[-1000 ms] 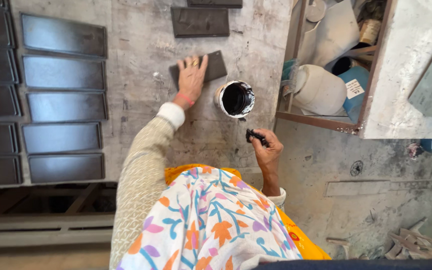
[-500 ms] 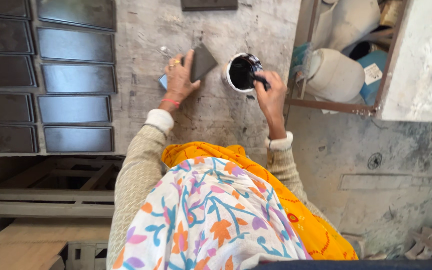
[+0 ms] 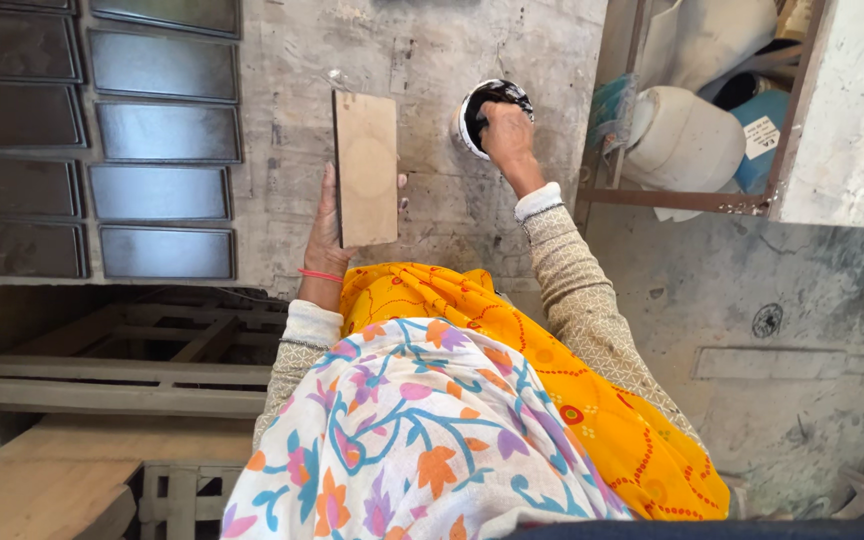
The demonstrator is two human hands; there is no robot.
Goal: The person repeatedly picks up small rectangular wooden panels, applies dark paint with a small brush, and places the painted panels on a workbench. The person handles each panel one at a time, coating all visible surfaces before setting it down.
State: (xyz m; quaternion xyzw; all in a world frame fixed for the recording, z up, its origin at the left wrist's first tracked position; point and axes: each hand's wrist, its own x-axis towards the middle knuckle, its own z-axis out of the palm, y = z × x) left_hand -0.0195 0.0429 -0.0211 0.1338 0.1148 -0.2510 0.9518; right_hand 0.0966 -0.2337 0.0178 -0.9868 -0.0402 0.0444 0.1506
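Rough grey concrete worktop fills the head view, with dark rectangular tiles laid in rows at its left side. Left hand grips a tan rectangular tile from beneath, holding it up flat — fingers wrapped round its lower edge. Right hand reaches into a small pot of black paint, fingers bunched together — what they pinch is hidden. Behind it, a metal rack holds white sacks.

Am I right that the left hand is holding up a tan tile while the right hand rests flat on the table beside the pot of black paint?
Not quite. The head view shows the right hand dipping into the pot of black paint, not resting on the table. The left hand does hold up the tan tile.
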